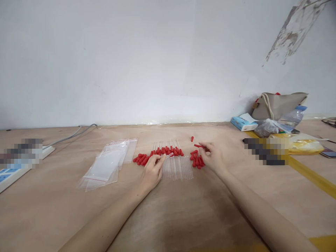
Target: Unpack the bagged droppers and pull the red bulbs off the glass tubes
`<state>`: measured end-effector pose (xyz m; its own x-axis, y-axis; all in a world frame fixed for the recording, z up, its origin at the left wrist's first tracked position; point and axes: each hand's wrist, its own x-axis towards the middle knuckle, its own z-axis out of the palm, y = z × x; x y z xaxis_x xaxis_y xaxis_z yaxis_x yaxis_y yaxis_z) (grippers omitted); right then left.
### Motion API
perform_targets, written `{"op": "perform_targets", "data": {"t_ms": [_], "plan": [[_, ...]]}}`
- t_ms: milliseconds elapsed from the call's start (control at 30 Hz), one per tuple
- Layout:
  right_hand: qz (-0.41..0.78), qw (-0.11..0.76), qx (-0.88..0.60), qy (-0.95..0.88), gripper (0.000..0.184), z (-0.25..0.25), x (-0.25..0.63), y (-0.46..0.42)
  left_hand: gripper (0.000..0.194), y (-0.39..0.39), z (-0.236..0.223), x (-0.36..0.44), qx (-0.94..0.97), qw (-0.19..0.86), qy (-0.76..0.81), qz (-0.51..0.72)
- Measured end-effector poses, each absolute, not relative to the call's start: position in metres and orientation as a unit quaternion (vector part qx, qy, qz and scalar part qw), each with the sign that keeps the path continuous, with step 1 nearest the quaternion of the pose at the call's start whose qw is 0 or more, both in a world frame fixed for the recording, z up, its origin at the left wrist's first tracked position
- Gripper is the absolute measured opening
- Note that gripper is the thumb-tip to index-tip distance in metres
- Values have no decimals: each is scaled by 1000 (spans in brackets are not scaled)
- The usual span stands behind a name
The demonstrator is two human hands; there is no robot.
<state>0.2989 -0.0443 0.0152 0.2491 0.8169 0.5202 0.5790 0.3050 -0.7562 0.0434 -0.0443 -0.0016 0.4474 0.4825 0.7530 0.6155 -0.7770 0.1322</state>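
My left hand [153, 170] pinches a clear glass dropper tube [169, 155] between thumb and fingers, its end pointing right. In my right hand [210, 155], a red rubber bulb [198, 145] is held at the fingertips, pointing left. Just below that hand lies a small pile of red bulbs [196, 161]. Several bare glass tubes [180, 169] lie side by side between my hands. Behind them is a row of tubes with red bulbs on their near ends [168, 150]. More red bulbs [141, 159] are bunched left of that row; whether tubes are attached is unclear.
Clear zip bags [105, 164] lie overlapping on the left. A single red bulb [192, 139] sits farther back. At far left is a power strip [15, 175] with a grey cable. A tissue pack [244, 122], a bag [279, 105] and a yellow packet [301, 145] are at right.
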Motion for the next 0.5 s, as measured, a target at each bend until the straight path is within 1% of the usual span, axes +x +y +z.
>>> {"op": "perform_targets", "data": {"t_ms": [67, 167, 267, 367, 500], "plan": [[150, 509, -614, -585, 23, 26, 312, -32, 40, -45, 1, 47, -856, 81, -305, -410], [195, 436, -647, -594, 20, 36, 327, -19, 33, -46, 2, 50, -874, 87, -285, -384], [159, 372, -696, -593, 19, 36, 332, -16, 26, -46, 1, 53, -885, 87, -274, -366], [118, 309, -743, -582, 13, 33, 330, -18, 23, -47, -1, 55, -888, 72, -268, -367], [99, 266, -757, -589, 10, 31, 323, -20, 19, -50, -3, 58, -890, 40, -268, -366]]}}
